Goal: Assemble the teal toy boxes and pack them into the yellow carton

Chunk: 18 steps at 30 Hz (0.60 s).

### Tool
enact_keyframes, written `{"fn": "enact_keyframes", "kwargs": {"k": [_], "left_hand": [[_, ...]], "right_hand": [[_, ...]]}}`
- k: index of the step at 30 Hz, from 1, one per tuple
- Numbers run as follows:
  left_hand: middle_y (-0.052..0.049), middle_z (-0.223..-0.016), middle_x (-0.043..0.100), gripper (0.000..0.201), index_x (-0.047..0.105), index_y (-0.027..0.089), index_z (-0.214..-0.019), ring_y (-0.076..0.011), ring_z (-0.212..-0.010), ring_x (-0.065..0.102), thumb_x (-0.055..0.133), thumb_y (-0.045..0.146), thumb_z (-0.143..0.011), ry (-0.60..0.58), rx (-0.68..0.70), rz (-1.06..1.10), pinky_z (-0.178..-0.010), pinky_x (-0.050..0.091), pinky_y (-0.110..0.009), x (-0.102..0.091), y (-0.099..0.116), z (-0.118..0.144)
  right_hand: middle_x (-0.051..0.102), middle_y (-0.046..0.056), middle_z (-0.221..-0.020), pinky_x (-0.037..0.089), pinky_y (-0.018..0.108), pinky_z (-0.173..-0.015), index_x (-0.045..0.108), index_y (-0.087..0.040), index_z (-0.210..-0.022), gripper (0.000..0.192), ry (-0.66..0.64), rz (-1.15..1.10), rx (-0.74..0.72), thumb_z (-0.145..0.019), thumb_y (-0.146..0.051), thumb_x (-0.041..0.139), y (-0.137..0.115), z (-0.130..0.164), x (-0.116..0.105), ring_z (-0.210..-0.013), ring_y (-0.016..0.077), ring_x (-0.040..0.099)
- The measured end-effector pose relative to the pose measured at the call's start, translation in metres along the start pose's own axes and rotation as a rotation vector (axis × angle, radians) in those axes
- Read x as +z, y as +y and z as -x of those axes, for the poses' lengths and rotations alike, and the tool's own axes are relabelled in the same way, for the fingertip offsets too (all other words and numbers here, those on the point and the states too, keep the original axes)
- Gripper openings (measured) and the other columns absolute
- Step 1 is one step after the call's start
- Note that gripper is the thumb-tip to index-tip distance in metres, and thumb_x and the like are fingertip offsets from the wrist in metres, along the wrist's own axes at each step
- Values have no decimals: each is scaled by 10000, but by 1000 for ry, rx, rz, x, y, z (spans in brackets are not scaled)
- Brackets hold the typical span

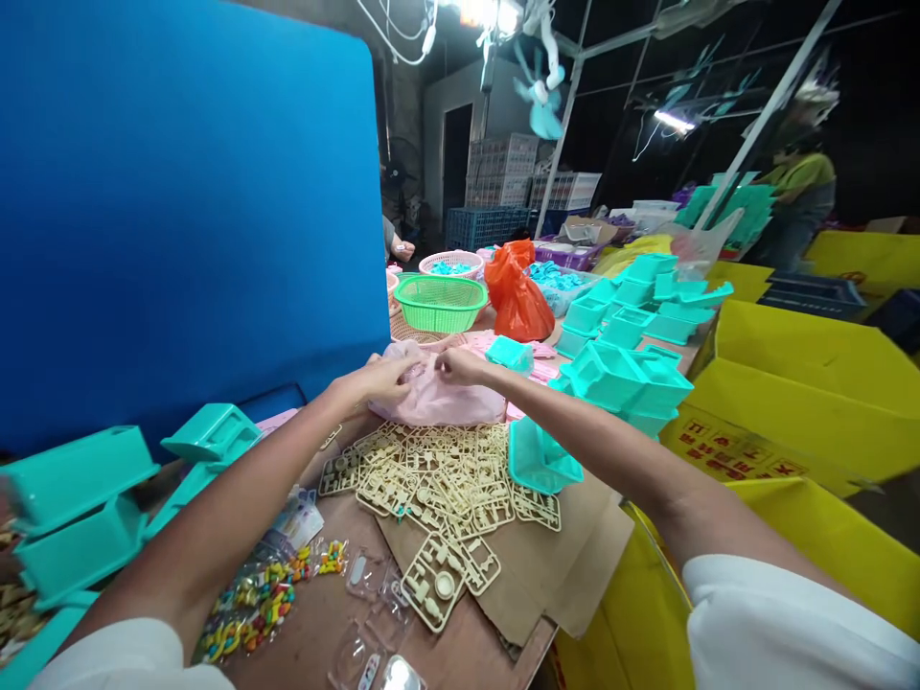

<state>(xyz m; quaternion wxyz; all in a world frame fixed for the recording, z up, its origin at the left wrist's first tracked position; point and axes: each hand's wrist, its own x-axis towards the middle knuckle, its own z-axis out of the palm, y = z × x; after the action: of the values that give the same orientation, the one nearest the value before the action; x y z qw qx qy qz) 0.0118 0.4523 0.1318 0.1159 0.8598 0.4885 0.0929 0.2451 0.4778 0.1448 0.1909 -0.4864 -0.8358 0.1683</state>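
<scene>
Both my arms reach forward over the table to a thin, pale pink plastic bag. My left hand is at the bag's upper left side, its fingers bent against the film. On the bag's top edge, my right hand pinches the plastic with its fingers closed. Just in front of the bag lies a heap of cream plastic part frames, with one frame apart at the near side. A turquoise plastic box stands beside the heap, under my right forearm.
Turquoise boxes are stacked at right, more at left. A green basket and red bag stand behind. Small packets of colourful pieces lie near left. A blue panel and yellow cartons flank the table. People work beyond.
</scene>
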Motion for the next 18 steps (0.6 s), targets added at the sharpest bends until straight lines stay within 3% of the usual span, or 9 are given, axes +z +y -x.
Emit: {"fn": "enact_keyframes", "kwargs": {"k": [3, 5, 7, 8, 10, 13, 15, 18], "left_hand": [[-183, -1594, 597, 781, 545, 269, -1551, -453, -1443, 564, 724, 540, -841, -16, -106, -101, -1222, 348, -613, 5, -7, 8], [-254, -1671, 479, 921, 470, 216, -1602, -511, -1505, 473, 701, 675, -837, 8, -183, -154, -1226, 287, -675, 5, -12, 4], [-303, -1728, 351, 1010, 409, 183, -1637, -569, -1539, 391, 645, 763, -845, 34, -232, -188, -1219, 223, -740, 4, -13, -4], [-304, -1726, 355, 1013, 428, 186, -1629, -580, -1533, 391, 654, 773, -834, 33, -232, -198, -1217, 209, -751, 3, -13, -9], [-257, -1637, 519, 889, 577, 223, -1522, -549, -1485, 470, 740, 712, -798, 0, -181, -204, -1233, 217, -720, 6, -11, -16], [-143, -1458, 706, 519, 736, 274, -1309, -429, -1454, 542, 723, 557, -875, -41, -65, -196, -1286, 216, -598, 18, -8, -16], [-125, -1516, 665, 465, 695, 284, -1388, -380, -1485, 530, 574, 493, -990, -36, -50, -184, -1296, 243, -543, 28, -10, -10], [-224, -1729, 394, 808, 398, 235, -1660, -457, -1511, 501, 626, 562, -957, -41, -144, -174, -1238, 366, -558, 37, -23, -1]], "right_hand": [[806, 155, -1149, 614, 428, -990, 785, -158, -1104, 322, 224, 79, 135, -893, -117, 546, 2, -13, -12, -1103, 309, 744], [750, 181, -1294, 604, 430, -1002, 726, -109, -1248, 449, 373, 129, 210, -938, -108, 402, 6, -26, -36, -1206, 310, 699], [734, 175, -1292, 603, 408, -974, 694, -87, -1288, 500, 410, 172, 227, -939, -87, 335, 10, -36, -64, -1203, 299, 683], [749, 165, -1229, 604, 391, -951, 714, -85, -1234, 472, 386, 192, 215, -930, -84, 353, 11, -38, -76, -1158, 294, 692], [771, 149, -1069, 599, 359, -915, 757, -86, -1037, 326, 294, 236, 161, -882, -74, 471, 9, -35, -91, -1047, 283, 710], [782, 124, -1127, 567, 309, -956, 775, -122, -993, 255, 116, 281, 3, -842, -52, 581, -2, -17, -83, -1072, 245, 712], [790, 80, -1189, 559, 278, -959, 786, -182, -1080, 279, -37, 306, -93, -904, -109, 583, -7, 0, -59, -1094, 208, 722], [814, 123, -1126, 582, 345, -933, 799, -186, -1123, 269, -251, 399, -113, -897, -310, 721, -4, 26, -15, -1062, 272, 761]]}}
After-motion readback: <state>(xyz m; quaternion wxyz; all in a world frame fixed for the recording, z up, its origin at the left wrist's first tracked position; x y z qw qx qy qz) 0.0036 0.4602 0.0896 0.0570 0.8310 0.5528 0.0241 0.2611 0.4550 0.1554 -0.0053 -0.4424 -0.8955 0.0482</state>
